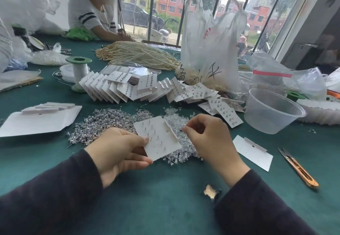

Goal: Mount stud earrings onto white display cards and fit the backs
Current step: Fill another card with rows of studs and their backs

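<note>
Dark sleeves [55, 198] lowest in frame. L hand [119, 152] grips white card [161, 142] by its lower-left corner, thumb on top. Card is tilted, back side up, w/ stud posts poking through. R hand [207, 137] has thumb & forefinger pinched at card's right edge; whether a back sits btwn them, can't tell. Loose studs [103, 122] heaped left of card on green bench [165, 207], clear backs [184, 153] heaped under it. Finished cards [128, 89] fanned behind.
</note>
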Motion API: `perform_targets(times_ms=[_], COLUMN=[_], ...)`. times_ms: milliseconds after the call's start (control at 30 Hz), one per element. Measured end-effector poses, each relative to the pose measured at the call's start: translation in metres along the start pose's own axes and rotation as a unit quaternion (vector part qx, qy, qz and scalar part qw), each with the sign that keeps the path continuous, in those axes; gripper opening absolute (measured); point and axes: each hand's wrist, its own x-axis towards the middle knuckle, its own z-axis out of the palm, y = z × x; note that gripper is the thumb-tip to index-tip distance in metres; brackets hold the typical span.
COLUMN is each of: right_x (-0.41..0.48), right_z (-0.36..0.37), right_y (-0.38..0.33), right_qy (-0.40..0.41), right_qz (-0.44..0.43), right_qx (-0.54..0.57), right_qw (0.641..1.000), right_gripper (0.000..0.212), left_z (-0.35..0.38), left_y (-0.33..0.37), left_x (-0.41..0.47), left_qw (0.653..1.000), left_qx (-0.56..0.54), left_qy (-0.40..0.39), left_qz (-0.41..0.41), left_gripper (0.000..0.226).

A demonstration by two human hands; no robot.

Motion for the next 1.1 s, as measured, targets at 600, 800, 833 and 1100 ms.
perform_targets(times_ms=[600, 800, 833, 1100], right_x=[-0.004, -0.016, -0.018, -0.025], right_z=[-0.005, 0.003, 0.007, 0.025], right_y=[-0.012, -0.033, -0.036, -0.04], right_qy=[-0.007, -0.025, -0.026, -0.044], right_qz=[0.008, -0.038, -0.053, -0.109], right_qx=[0.123, 0.166, 0.154, 0.061], right_qw=[0.992, 0.985, 0.986, 0.991], right_gripper=[0.017, 0.011, 0.01, 0.007], left_z=[0.003, 0.005, 0.005, 0.006], left_y=[-0.004, -0.006, -0.006, -0.007], left_x=[0.004, 0.004, 0.004, 0.004], left_qw=[1.0, 0.999, 0.999, 0.999], left_qx=[0.016, 0.025, 0.026, 0.033], left_qy=[0.016, 0.013, 0.013, 0.019], left_qz=[0.016, 0.02, 0.021, 0.031], left_gripper=[0.011, 0.012, 0.011, 0.008])
